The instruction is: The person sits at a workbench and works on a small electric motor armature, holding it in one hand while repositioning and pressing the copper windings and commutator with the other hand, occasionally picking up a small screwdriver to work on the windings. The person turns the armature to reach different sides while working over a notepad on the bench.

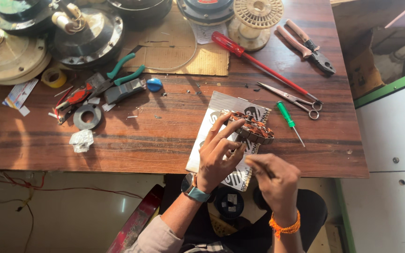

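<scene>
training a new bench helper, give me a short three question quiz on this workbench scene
1. True or false: the left hand grips the round copper-wound stator core.
2. Which tool lies nearest the stator core, to its right?
A. the small green-handled screwdriver
B. the long red-handled screwdriver
C. the beige-handled cutting pliers
3. Fill in: the stator core rests over a printed white ____ sheet on the brown wooden table.

Key
1. True: the fingers wrap its near edge, while the right hand hovers beside it with fingertips pinched.
2. A
3. paper
</scene>
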A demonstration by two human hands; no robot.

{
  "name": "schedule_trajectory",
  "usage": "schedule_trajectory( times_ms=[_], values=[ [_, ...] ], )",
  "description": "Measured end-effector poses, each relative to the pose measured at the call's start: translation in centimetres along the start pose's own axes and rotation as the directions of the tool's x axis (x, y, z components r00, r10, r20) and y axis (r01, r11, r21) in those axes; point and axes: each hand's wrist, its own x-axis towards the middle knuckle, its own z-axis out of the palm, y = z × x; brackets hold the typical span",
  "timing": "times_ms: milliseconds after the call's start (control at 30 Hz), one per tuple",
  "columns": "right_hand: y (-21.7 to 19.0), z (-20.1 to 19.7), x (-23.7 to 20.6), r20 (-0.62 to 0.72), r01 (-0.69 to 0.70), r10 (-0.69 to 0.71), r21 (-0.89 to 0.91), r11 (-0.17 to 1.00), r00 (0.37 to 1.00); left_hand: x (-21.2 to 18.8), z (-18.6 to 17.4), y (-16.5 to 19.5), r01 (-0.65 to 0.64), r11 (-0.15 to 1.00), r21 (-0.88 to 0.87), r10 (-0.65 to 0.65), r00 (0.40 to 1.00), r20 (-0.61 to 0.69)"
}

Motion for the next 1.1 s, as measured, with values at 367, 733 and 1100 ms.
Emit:
schedule_trajectory(
  times_ms=[367,733,1100],
  values=[
    [-1.4,-0.2,6.9,0.051,0.000,0.010,-0.200,0.980,0.999,0.2,0.4,1.2,0.055,0.993,0.100,-0.043,0.993,-0.113],
    [1.8,-0.4,9.2,0.030,-0.320,0.327,-0.138,0.937,0.945,0.6,0.1,0.9,0.079,0.987,0.139,-0.076,0.997,-0.028],
    [3.7,-4.0,1.8,-0.041,-0.243,0.240,-0.189,0.951,0.970,2.1,0.3,1.8,0.108,0.961,0.253,-0.142,0.982,0.121]
  ],
)
